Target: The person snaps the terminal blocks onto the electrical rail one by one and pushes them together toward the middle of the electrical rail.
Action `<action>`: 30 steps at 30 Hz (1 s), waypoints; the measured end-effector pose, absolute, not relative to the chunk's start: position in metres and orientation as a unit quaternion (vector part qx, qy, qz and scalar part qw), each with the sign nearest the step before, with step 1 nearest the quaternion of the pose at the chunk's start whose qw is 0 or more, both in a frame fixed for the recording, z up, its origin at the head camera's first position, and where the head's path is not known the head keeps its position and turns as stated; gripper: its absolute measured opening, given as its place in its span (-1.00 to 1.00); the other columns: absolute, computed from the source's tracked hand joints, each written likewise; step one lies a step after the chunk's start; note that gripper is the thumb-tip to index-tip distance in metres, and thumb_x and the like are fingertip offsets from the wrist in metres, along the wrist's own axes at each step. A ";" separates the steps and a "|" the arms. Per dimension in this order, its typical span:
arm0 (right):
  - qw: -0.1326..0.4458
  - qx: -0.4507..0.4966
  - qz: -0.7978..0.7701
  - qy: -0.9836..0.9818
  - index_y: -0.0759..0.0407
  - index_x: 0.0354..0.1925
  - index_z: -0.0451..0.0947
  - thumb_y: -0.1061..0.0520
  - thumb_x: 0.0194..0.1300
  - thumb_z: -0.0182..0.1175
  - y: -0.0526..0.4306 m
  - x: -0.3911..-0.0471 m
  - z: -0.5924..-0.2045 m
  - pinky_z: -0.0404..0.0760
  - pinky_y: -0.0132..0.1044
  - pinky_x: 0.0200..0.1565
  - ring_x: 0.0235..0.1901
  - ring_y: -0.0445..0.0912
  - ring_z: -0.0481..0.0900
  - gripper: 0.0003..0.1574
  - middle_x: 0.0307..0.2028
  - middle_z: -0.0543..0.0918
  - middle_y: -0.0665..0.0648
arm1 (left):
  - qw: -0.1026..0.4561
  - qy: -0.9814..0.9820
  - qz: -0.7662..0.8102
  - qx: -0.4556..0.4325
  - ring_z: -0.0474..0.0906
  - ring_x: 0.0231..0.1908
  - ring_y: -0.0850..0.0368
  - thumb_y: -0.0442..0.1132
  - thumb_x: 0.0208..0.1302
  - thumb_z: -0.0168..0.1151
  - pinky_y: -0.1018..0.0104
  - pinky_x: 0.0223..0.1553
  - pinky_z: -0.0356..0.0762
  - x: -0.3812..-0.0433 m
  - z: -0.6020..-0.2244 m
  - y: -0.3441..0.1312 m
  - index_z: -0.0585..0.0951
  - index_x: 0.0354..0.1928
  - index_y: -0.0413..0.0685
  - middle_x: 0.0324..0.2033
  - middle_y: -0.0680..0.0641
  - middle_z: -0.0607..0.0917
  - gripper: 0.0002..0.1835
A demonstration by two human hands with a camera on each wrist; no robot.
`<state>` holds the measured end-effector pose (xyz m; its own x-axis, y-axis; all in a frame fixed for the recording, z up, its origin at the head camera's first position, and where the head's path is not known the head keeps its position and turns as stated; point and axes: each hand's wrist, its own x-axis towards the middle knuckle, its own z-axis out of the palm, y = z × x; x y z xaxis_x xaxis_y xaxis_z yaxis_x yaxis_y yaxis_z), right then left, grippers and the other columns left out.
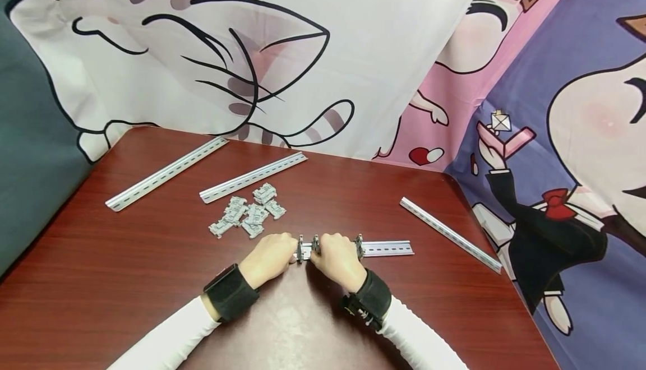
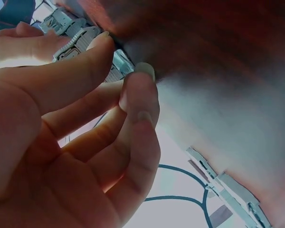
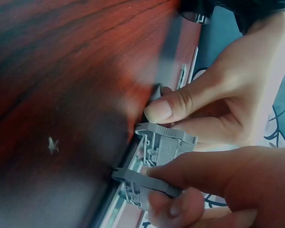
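A slotted metal DIN rail (image 1: 387, 248) lies across the table in front of me, with several upright grey plastic clips seated on it. My left hand (image 1: 272, 255) grips the rail's left end between thumb and fingers, right beside the leftmost clip (image 3: 166, 137). Along the rail, my right hand (image 1: 337, 258) pinches a second grey clip (image 3: 145, 183) between thumb and fingers. Another clip (image 1: 359, 246) stands on the rail just right of that hand. In the left wrist view, the left fingertips (image 2: 145, 71) are right at the rail's end.
Several loose grey clips (image 1: 254, 213) lie in a pile behind the left hand. Two longer slotted rails (image 1: 166, 174) (image 1: 252, 177) lie at the back left, and another rail (image 1: 449, 234) slants near the right edge. Printed cloth (image 1: 393, 50) hangs behind the brown table (image 1: 126, 280).
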<state>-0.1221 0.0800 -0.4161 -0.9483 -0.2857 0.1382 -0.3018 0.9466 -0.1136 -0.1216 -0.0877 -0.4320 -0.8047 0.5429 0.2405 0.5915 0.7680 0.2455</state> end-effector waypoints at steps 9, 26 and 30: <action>0.071 0.132 0.074 -0.986 -0.06 -0.83 0.18 0.06 -0.11 0.35 0.078 -0.120 -0.420 0.33 -0.16 -0.72 -0.70 0.01 0.54 -0.48 -0.77 0.45 -0.01 | 0.152 -0.937 -0.113 -0.292 0.53 -0.65 0.02 -0.42 -0.13 0.41 0.17 -0.62 0.43 -0.114 -0.434 -0.084 0.49 -0.71 -0.04 -0.67 -0.04 0.56 -0.73; 0.115 0.089 0.064 -0.987 -0.06 -0.83 0.14 0.16 -0.17 0.33 0.114 -0.121 -0.421 0.35 -0.16 -0.72 -0.74 -0.02 0.47 -0.48 -0.80 0.38 -0.03 | 0.137 -0.939 -0.113 -0.294 0.59 -0.59 -0.03 -0.49 -0.11 0.39 0.13 -0.58 0.50 -0.115 -0.430 -0.083 0.54 -0.70 -0.02 -0.65 -0.08 0.59 -0.73; 0.131 0.072 0.057 -0.987 -0.04 -0.83 0.15 0.14 -0.14 0.35 0.123 -0.119 -0.421 0.34 -0.16 -0.74 -0.74 0.02 0.50 -0.47 -0.80 0.39 0.00 | 0.131 -0.942 -0.113 -0.288 0.60 -0.58 -0.06 -0.49 -0.09 0.39 0.11 -0.55 0.52 -0.116 -0.433 -0.081 0.55 -0.70 -0.04 -0.63 -0.10 0.59 -0.74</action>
<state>-0.1194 0.1230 -0.4215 -0.9552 -0.1281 0.2669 -0.1581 0.9829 -0.0941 -0.1158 -0.0814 -0.4325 -0.7995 0.5131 0.3122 0.5726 0.8081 0.1381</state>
